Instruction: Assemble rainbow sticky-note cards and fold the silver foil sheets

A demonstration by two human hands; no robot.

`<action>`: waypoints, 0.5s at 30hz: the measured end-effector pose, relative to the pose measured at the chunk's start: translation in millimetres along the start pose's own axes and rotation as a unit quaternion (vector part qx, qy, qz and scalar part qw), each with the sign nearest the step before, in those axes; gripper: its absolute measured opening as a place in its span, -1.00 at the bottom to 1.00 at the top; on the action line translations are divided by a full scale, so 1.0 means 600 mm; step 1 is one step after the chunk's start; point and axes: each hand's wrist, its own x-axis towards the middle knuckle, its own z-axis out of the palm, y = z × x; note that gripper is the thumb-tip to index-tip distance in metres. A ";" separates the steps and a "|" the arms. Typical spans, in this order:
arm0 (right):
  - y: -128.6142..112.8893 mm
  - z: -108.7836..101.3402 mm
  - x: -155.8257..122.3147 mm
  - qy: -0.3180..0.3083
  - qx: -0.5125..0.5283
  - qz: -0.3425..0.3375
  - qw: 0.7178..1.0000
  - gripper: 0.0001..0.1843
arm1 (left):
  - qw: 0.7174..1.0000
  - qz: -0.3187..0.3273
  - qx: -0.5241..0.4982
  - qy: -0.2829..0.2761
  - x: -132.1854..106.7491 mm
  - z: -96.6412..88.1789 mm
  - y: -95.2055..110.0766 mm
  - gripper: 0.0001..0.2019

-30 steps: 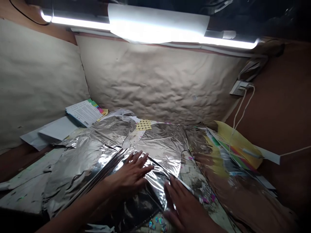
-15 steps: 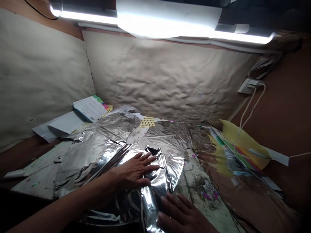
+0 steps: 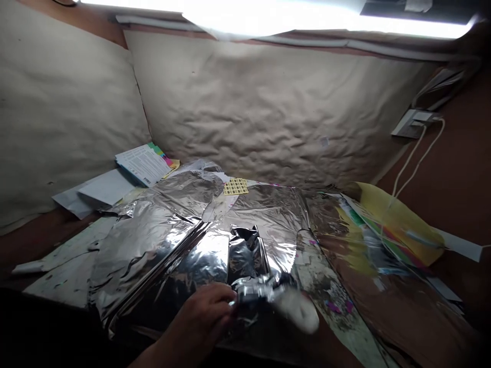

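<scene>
My left hand is closed, with thumb and fingers pinched at the near end of a folded silver foil strip. A shiny, crumpled stretch of film or foil runs from these fingertips to the right. At its right end is a whitish round roll, smeared by motion, which looks like a roll of tape. My right hand is at this roll and seems to grip it; its fingers are mostly hidden or blurred. Large silver foil sheets lie under and around both hands.
A yellow label sheet lies at the back of the foil. Papers and cards lean at the back left. Yellow and coloured sheets lie on the right, below a socket with hanging white cords.
Both hands were spread flat on the foil. My left hand has drawn back toward me and closed; the whitish roll has appeared at my right hand. The view has tilted down slightly.
</scene>
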 end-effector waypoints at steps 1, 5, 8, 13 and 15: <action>-0.004 0.002 0.010 0.009 0.015 0.011 1.000 -0.65 | 0.999 -0.040 -0.013 0.025 0.012 0.005 0.000 -0.60; -0.013 0.012 0.041 0.026 0.107 0.062 0.992 -0.38 | 0.987 -0.133 0.041 0.078 0.042 0.009 0.006 -0.55; -0.017 0.018 0.047 0.030 0.133 0.088 0.987 -0.04 | 0.979 -0.150 0.102 0.089 0.037 0.013 0.003 -0.61; -0.018 0.019 0.027 0.020 0.120 0.109 0.987 0.09 | 0.981 -0.060 0.148 0.107 0.007 0.020 -0.007 -0.53; -0.011 0.018 0.010 0.013 0.133 0.111 0.985 0.10 | 0.985 0.022 0.160 0.065 0.002 0.017 -0.005 -0.39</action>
